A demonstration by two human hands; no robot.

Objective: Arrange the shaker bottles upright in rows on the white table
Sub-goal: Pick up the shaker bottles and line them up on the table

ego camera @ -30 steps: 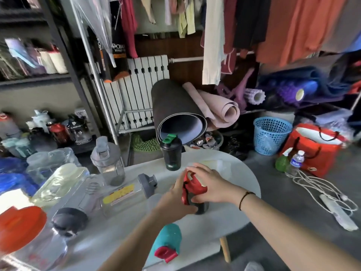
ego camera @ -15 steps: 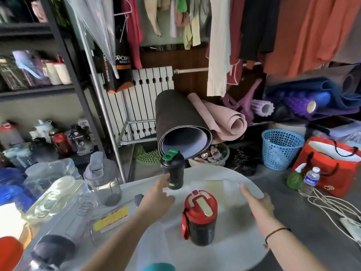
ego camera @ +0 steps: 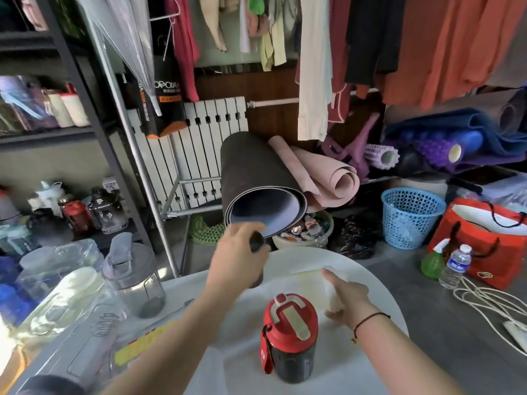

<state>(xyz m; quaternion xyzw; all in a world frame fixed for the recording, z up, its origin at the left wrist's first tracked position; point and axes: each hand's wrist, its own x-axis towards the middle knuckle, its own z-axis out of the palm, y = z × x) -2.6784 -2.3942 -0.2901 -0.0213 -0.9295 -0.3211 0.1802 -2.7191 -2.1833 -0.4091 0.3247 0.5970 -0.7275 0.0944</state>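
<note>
A dark shaker bottle with a red lid (ego camera: 289, 336) stands upright on the white table (ego camera: 379, 297) in front of me. My left hand (ego camera: 236, 258) is wrapped over the black shaker bottle (ego camera: 256, 243) at the table's far edge; the hand hides its lid. My right hand (ego camera: 346, 299) hovers open and flat, right of the red-lidded bottle, holding nothing. A clear bottle with a grey lid (ego camera: 132, 276) stands upright at the left. A clear bottle with a yellow label (ego camera: 122, 346) lies on its side under my left forearm.
Several more clear bottles and plastic wraps (ego camera: 54, 286) crowd the table's left. Rolled mats (ego camera: 262, 183) lean behind the table. A blue basket (ego camera: 410, 218), a red bag (ego camera: 482, 243) and white cables (ego camera: 490, 312) sit on the floor at right. A black shelf (ego camera: 85, 115) stands left.
Both hands let go of the red-lidded bottle, which now stands upright. My left hand reached forward and closed over the black bottle. My right hand drew aside to the right.
</note>
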